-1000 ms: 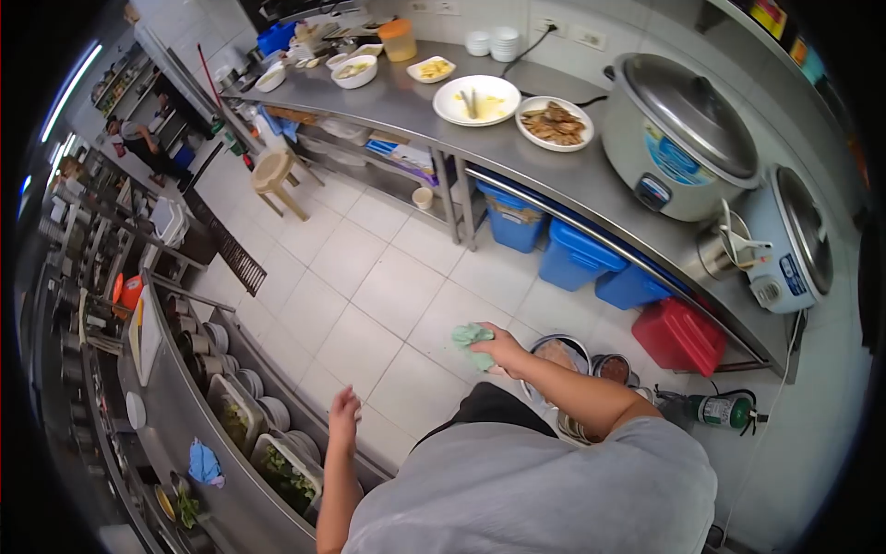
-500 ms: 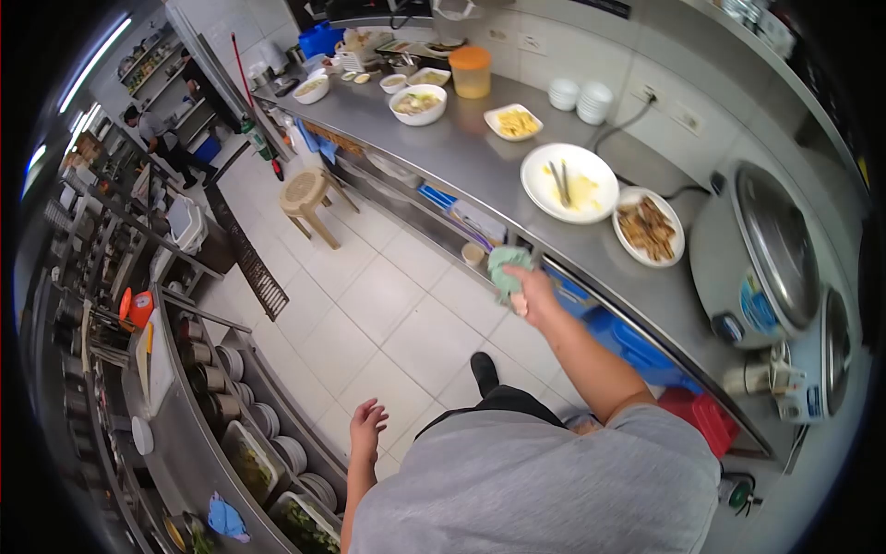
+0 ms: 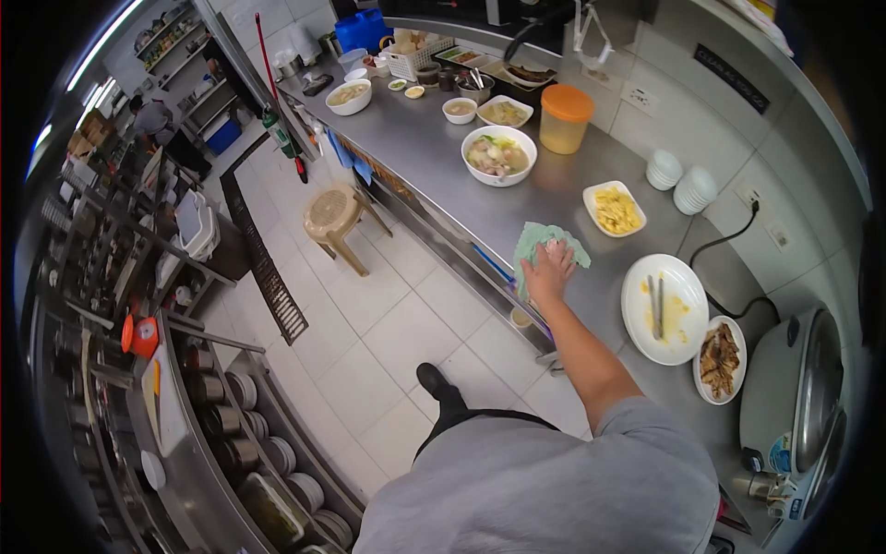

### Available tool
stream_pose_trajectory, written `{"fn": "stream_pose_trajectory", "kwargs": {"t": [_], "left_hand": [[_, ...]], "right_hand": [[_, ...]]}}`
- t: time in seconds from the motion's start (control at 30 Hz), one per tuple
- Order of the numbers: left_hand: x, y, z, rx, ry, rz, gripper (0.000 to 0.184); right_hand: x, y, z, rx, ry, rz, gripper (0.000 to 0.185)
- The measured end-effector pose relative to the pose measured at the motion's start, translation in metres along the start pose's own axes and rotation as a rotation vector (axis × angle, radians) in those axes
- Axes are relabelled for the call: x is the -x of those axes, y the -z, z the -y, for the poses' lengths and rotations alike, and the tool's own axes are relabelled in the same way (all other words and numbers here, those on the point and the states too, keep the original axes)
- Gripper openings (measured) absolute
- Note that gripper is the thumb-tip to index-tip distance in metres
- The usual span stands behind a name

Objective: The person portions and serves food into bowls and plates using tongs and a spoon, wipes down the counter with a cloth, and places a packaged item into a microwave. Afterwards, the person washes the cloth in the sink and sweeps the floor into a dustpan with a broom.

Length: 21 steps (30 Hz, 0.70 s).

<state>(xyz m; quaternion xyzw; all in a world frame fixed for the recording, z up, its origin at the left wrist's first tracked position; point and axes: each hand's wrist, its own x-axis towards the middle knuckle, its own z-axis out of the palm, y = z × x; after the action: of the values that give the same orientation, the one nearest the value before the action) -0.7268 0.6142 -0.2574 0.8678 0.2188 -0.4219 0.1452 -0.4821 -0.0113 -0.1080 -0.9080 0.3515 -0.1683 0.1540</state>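
Observation:
My right hand presses a pale green cloth onto the front part of the steel counter, its fingers over the fabric. To the right of that hand is a large white plate with yellow residue and metal tongs on it. A square dish of yellow strips lies beyond the cloth, and a bowl of soup sits to its upper left. Beside the plate is an oval dish of browned pieces. My left hand is out of the frame.
A tan plastic stool stands on the tiled floor by the counter. At right are a big rice cooker and stacked white cups. Shelves with pots and plates line the left. A co-worker is far back.
My right hand has carried the cloth from in front of the counter's edge up onto its top. My left hand has left the view. The camera has turned and shifted.

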Motion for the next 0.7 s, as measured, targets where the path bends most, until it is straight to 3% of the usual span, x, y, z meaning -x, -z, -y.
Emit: {"fn": "stream_pose_trajectory", "kwargs": {"t": [0.13, 0.2, 0.27, 0.33, 0.37, 0.4, 0.43, 0.47, 0.53, 0.67, 0.7], "left_hand": [[-0.075, 0.088, -0.034, -0.105, -0.063, 0.02, 0.037], [-0.132, 0.146, -0.062, -0.22, -0.195, -0.025, 0.038], [-0.206, 0.214, -0.102, -0.405, -0.402, -0.128, 0.038], [-0.289, 0.283, -0.175, -0.27, -0.523, -0.306, 0.039], [-0.298, 0.316, -0.237, 0.142, -0.4, -0.301, 0.041], [-0.237, 0.364, -0.325, 0.041, -0.538, -0.383, 0.041], [-0.235, 0.395, -0.383, 0.043, -0.613, -0.362, 0.04], [-0.28, 0.409, -0.422, 0.202, -0.638, -0.284, 0.036], [-0.23, 0.442, -0.524, 0.452, -0.779, -0.176, 0.035], [-0.225, 0.447, -0.632, 0.415, -1.126, -0.03, 0.035], [-0.211, 0.45, -0.655, 0.381, -1.072, 0.017, 0.043]], "right_hand": [[-0.02, -0.013, 0.024, -0.137, 0.086, 0.034, 0.047], [-0.037, -0.018, 0.049, -0.038, 0.124, 0.059, 0.047], [-0.048, -0.039, 0.075, -0.013, 0.166, 0.056, 0.047], [-0.072, -0.064, 0.104, -0.041, 0.247, 0.018, 0.047], [-0.083, -0.072, 0.121, -0.023, 0.252, 0.038, 0.047], [-0.095, -0.08, 0.142, -0.008, 0.258, 0.056, 0.047], [-0.107, -0.09, 0.163, 0.003, 0.266, 0.069, 0.047], [-0.12, -0.1, 0.181, -0.025, 0.28, 0.083, 0.047], [-0.149, -0.12, 0.211, -0.077, 0.315, 0.105, 0.048], [-0.218, -0.15, 0.266, -0.101, 0.295, 0.119, 0.048], [-0.236, -0.159, 0.274, -0.102, 0.281, 0.122, 0.047]]}}
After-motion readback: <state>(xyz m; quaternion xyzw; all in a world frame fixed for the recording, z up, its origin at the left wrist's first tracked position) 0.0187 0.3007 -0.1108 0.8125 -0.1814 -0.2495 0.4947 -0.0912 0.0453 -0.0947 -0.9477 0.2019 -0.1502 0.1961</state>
